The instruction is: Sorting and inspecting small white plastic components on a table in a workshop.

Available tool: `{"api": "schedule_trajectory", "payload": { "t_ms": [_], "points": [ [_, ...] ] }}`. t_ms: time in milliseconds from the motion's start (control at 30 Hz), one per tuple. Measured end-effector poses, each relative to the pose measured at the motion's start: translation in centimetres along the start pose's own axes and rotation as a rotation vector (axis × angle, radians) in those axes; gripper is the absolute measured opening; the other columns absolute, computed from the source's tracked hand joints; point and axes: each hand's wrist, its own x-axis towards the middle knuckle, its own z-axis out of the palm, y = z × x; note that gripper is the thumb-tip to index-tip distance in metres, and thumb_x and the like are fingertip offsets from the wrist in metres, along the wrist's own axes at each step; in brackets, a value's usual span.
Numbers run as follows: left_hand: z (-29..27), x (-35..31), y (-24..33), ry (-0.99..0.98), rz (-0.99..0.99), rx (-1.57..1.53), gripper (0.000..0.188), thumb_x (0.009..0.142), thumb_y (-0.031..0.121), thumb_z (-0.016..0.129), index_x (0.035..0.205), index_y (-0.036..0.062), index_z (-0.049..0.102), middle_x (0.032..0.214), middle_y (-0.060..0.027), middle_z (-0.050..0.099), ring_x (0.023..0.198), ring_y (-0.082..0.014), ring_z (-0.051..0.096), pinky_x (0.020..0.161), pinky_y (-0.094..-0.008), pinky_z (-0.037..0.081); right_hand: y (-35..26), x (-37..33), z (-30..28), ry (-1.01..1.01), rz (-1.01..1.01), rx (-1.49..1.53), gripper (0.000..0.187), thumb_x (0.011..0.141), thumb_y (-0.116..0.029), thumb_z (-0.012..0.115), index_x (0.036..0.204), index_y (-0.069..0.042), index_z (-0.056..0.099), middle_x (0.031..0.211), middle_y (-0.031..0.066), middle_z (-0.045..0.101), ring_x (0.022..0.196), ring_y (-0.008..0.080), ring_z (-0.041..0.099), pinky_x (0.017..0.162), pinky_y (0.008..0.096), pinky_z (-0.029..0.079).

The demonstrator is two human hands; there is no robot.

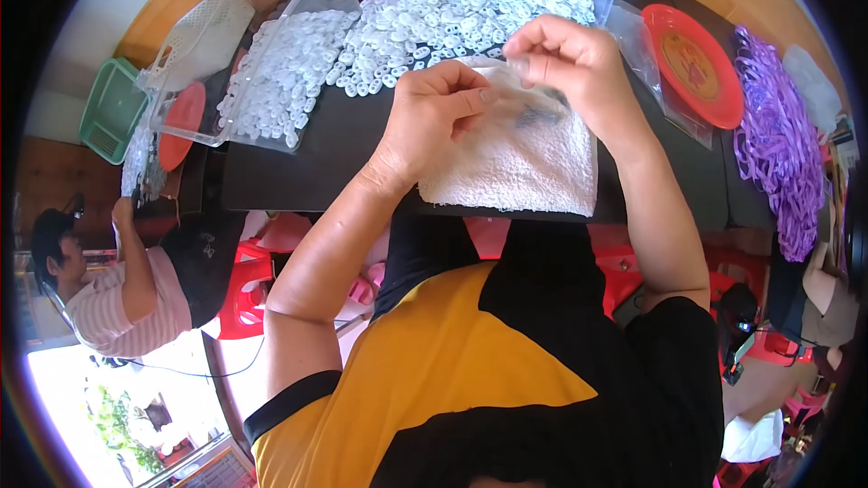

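Over a white terry towel (515, 172) on the dark table, both of my hands are raised close together. My left hand (438, 113) is closed, thumb against the curled forefinger. Whatever it pinches, if anything, is too small to make out. A little farther off and to the right, my right hand (574, 68) is also closed in a pinch, its fingertips turned toward the left hand. Its contents cannot be made out either. The towel has a dark smudge beneath the right hand. Just beyond lie many small white oval plastic pieces (375, 45) with two holes each.
Clear plastic bins (212, 137) tip more white pieces onto the table (271, 183). To the right are a red plate (694, 63) and a heap of purple ribbon (778, 154). A green basket (113, 113) stands at left, near a seated person (127, 294). Red stools (244, 294) surround the table.
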Motion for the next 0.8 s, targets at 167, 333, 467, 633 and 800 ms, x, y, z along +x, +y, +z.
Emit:
{"api": "schedule_trajectory", "payload": {
  "t_ms": [167,333,467,633,800],
  "points": [
    [-0.6,-0.5,-0.2,0.003,-0.195,-0.502,0.008,0.087,0.004,0.062,0.088,-0.004,0.063,0.071,-0.007,0.061,0.053,-0.0125,0.055,0.045,-0.0245,0.042,-0.1,-0.4,1.1,-0.187,-0.069,-0.081,0.013,0.083,0.0,0.064,0.096,0.0,0.066,0.085,0.0037,0.067,0.078,0.0072,0.059,0.071,0.0222,0.047],
    [-0.9,-1.4,-0.6,-0.016,-0.251,-0.61,0.011,0.087,0.004,0.062,0.091,-0.0057,0.06,0.071,-0.0088,0.061,0.052,-0.0146,0.056,0.044,-0.0256,0.043,0.1,-0.5,1.7,-0.22,-0.074,-0.022,0.01,0.082,0.001,0.067,0.092,0.001,0.066,0.083,0.004,0.068,0.077,0.0082,0.062,0.07,0.0221,0.049],
    [-0.9,-2.1,-1.0,0.012,-0.276,-0.652,0.01,0.088,0.004,0.06,0.093,-0.0053,0.061,0.072,-0.009,0.061,0.053,-0.0155,0.056,0.045,-0.026,0.044,0.4,-0.5,2.5,-0.233,-0.021,-0.051,0.006,0.083,0.001,0.067,0.088,0.001,0.064,0.082,0.004,0.068,0.077,0.0088,0.063,0.069,0.0226,0.049],
    [-1.0,-2.8,-0.8,0.121,-0.155,-0.457,0.01,0.086,0.003,0.061,0.09,-0.0046,0.065,0.07,-0.0057,0.061,0.055,-0.0106,0.054,0.05,-0.0228,0.042,0.6,-0.1,2.3,-0.132,-0.097,-0.248,0.008,0.08,0.005,0.062,0.088,0.001,0.062,0.079,0.0046,0.066,0.071,0.0097,0.061,0.065,0.0243,0.048],
    [-4.0,-0.4,-0.9,0.288,0.119,0.207,0.008,0.081,0.004,0.065,0.085,-0.0015,0.068,0.065,-0.0007,0.059,0.055,-0.0043,0.05,0.049,-0.0194,0.039,4.5,0.4,2.1,-0.159,-0.232,-0.612,0.007,0.078,0.006,0.056,0.083,0.001,0.056,0.076,0.01,0.058,0.07,0.0235,0.061,0.063,0.0308,0.047]
  ]
}}
